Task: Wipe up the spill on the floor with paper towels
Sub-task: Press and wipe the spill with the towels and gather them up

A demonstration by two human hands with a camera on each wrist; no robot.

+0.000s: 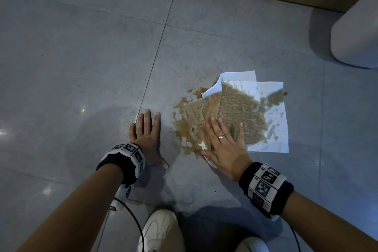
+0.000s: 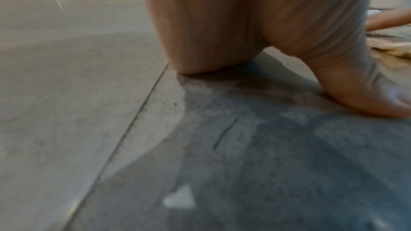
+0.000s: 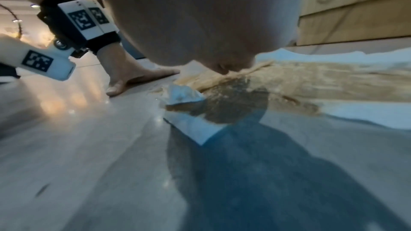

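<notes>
Brown, coffee-coloured liquid has soaked most of the white paper towel sheets (image 1: 241,112) laid overlapping on the grey tiled floor (image 1: 81,47), which is presumably why they lie spread flat: more sheet touching the puddle means more gets drawn up. Seen from the head camera, the brown liquid spill (image 1: 184,129) shows bare only at the towels' 9 o'clock edge, with a smaller patch at about 2 o'clock (image 1: 276,98); the far and right margins of the paper are dry and white, and one corner at 11 o'clock is folded back on itself.

The right hand (image 1: 225,145) lies flat on the near end of the towels at roughly 6 o'clock, fingers straight and spread, pressing instead of gripping. That suits blotting or pushing the wad sideways. The left hand (image 1: 146,137) is planted palm-down, fingers straight, on dry tile at 9 o'clock from the spill, just beside it but apart, likely as a brace for a crouched body; a white shoe (image 1: 157,229) shows below.

The right-wrist view is blurred, so whether the palm's heel actually bears on the paper is hard to say.

A pale rounded object (image 1: 356,32) stands well apart at 2 o'clock.

The exposed pool on the left looks like the next ground to cover.
</notes>
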